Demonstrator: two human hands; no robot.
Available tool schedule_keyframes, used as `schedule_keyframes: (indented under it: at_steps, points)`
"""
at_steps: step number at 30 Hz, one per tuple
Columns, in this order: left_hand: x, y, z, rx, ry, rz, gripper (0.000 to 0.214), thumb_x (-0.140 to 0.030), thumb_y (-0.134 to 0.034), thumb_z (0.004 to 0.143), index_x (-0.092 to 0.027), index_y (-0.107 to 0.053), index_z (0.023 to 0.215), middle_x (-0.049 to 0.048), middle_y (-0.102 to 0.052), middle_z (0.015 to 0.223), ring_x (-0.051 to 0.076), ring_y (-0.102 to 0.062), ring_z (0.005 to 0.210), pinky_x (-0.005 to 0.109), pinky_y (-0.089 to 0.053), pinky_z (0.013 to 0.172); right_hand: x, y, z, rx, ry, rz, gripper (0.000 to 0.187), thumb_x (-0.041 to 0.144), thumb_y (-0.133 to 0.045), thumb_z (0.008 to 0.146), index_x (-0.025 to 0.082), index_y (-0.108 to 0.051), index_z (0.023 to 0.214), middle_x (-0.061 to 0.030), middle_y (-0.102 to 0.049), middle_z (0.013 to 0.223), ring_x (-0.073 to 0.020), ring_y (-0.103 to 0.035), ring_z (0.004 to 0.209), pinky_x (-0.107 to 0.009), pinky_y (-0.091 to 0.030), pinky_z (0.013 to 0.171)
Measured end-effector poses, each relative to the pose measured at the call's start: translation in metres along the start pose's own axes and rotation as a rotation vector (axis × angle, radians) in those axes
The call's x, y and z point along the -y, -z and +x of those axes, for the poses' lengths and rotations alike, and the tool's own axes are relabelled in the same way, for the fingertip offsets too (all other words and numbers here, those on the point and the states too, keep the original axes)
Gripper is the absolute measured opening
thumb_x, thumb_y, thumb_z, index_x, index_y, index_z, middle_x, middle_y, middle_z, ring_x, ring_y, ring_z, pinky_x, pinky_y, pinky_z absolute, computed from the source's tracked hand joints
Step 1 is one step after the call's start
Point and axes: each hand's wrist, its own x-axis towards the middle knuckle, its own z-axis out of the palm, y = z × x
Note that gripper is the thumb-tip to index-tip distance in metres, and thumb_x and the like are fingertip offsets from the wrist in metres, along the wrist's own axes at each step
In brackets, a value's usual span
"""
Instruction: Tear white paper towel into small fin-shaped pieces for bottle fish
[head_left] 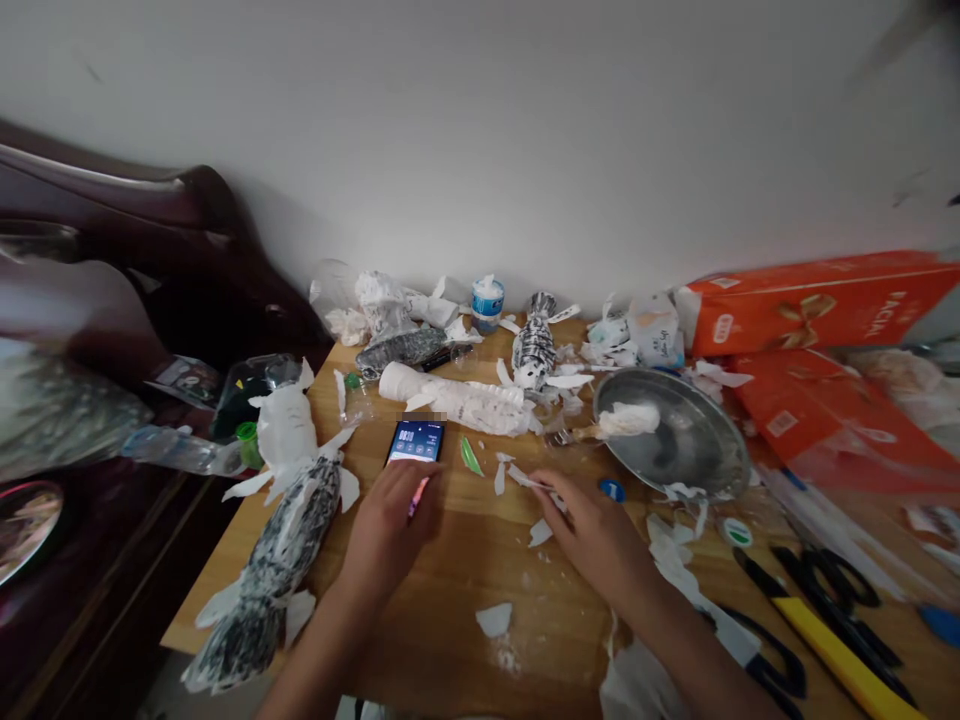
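Observation:
My left hand (391, 508) lies over the lower part of a lit phone (416, 440) on the wooden table; its fingers are blurred, and a bright pink-orange strip shows in the gap between them. With fingertips pinched, my right hand (589, 520) holds a thin white paper scrap (525, 478). More torn scraps (495, 620) lie around it. A small green piece (471, 456) rests between the hands. Beyond them lies a white paper-wrapped tube (457, 398). Left of my left hand is a black-and-white paper-covered fish shape (289, 545); a smaller one (533, 345) lies at the back.
A metal basin (697, 440) with a white-coated brush (626, 420) across its rim stands on the right. Scissors (832, 585) and a yellow-black cutter (825, 630) lie front right, near orange boxes (810, 305). A plastic bottle (180, 450) is at the left; the wall bounds the back.

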Motion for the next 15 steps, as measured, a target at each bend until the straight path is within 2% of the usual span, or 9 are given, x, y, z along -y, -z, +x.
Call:
schedule_keyframes:
  at_steps: [2,4,7,10,12,15]
  points:
    - [0.003,0.005,0.003,-0.03,0.04,0.052,0.016,-0.018,-0.051,0.098,-0.019,-0.064,0.109,0.0065,-0.072,0.101,0.021,-0.065,0.096,0.034,-0.052,0.085,0.0,-0.008,0.01,-0.007,-0.019,-0.026,0.016,0.022,-0.047,0.102,0.021,-0.06,0.112,-0.0035,-0.071,0.104,-0.0192,-0.067,0.094,-0.031,-0.05,0.083]
    - [0.003,0.001,0.007,-0.002,-0.019,0.107,0.019,-0.017,-0.05,0.098,-0.019,-0.065,0.11,0.0068,-0.073,0.103,0.021,-0.065,0.098,0.036,-0.052,0.088,0.002,-0.018,0.019,-0.014,-0.046,-0.072,0.016,0.019,-0.047,0.101,0.019,-0.061,0.11,-0.0053,-0.07,0.103,-0.0223,-0.065,0.095,-0.034,-0.048,0.085]
    - [0.005,-0.019,0.012,0.117,-0.174,0.265,0.026,-0.016,-0.05,0.098,-0.015,-0.064,0.119,0.0102,-0.073,0.116,0.026,-0.062,0.115,0.042,-0.049,0.101,0.007,-0.032,0.027,-0.006,-0.08,-0.148,0.015,0.015,-0.048,0.099,0.016,-0.063,0.103,-0.009,-0.069,0.1,-0.0278,-0.062,0.097,-0.04,-0.046,0.086]
    - [0.011,-0.041,0.016,0.259,-0.274,0.424,0.032,-0.015,-0.048,0.098,-0.013,-0.063,0.126,0.0126,-0.066,0.135,0.032,-0.053,0.133,0.051,-0.04,0.113,0.013,-0.041,0.027,0.028,-0.088,-0.193,0.01,0.013,-0.054,0.095,0.015,-0.064,0.098,-0.0108,-0.068,0.104,-0.0309,-0.06,0.102,-0.043,-0.045,0.088]
    - [0.015,-0.048,0.019,0.309,-0.304,0.45,0.036,-0.013,-0.046,0.097,-0.013,-0.062,0.129,0.0128,-0.064,0.138,0.032,-0.05,0.137,0.052,-0.035,0.116,0.014,-0.042,0.024,0.044,-0.091,-0.2,0.013,0.013,-0.059,0.092,0.015,-0.064,0.105,-0.0112,-0.067,0.111,-0.0318,-0.059,0.105,-0.044,-0.045,0.09]
    - [0.017,-0.05,0.024,0.338,-0.331,0.459,0.04,-0.011,-0.044,0.097,-0.013,-0.059,0.134,0.0146,-0.065,0.135,0.031,-0.051,0.135,0.051,-0.036,0.116,0.01,-0.04,0.017,0.054,-0.104,-0.196,0.028,0.01,-0.06,0.091,0.015,-0.062,0.118,-0.0116,-0.066,0.113,-0.0315,-0.058,0.106,-0.044,-0.046,0.089]
